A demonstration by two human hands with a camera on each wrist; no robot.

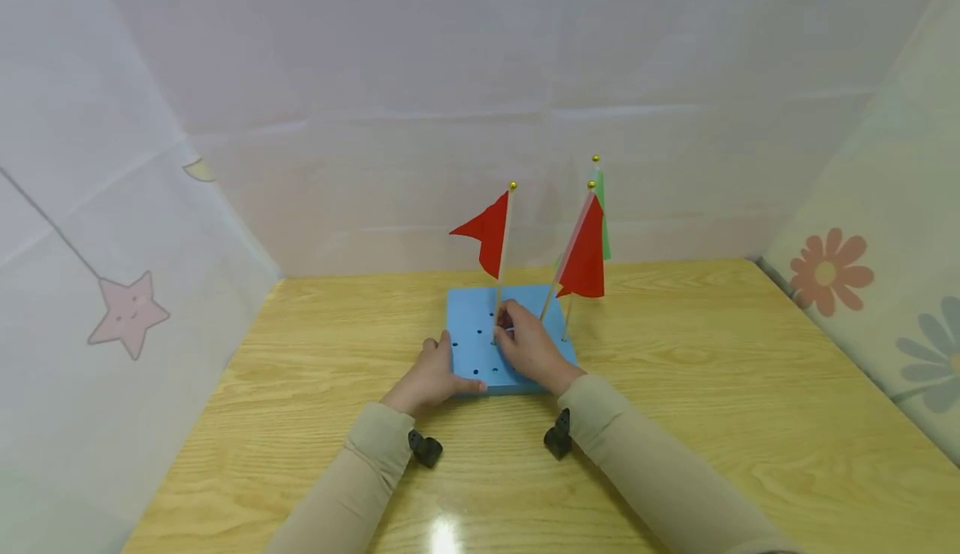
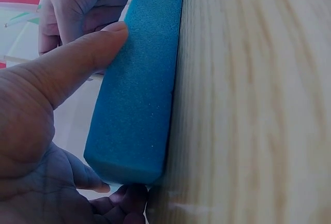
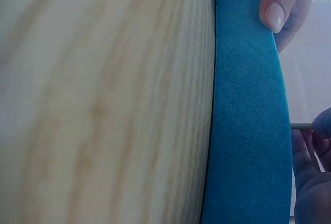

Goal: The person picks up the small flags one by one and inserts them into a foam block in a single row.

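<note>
A blue foam block [image 1: 465,308] with small dark holes in its top lies flat on the wooden table. My left hand [image 1: 435,375] grips its near left corner, the thumb on the front side and the fingers along the left side. Over the block, my right hand [image 1: 528,346] pinches the lower stick of a red flag [image 1: 491,237]. That stick stands nearly upright, its lower end at a hole. In the right wrist view a short length of stick [image 3: 301,126] shows between block and fingertips.
A second red flag [image 1: 587,254] leans right on the block's right part, partly covering a green flag [image 1: 606,221] behind it. Gold balls top the sticks. Around the wooden table [image 1: 337,329] hang pale printed cloths [image 1: 420,162] at the back and sides.
</note>
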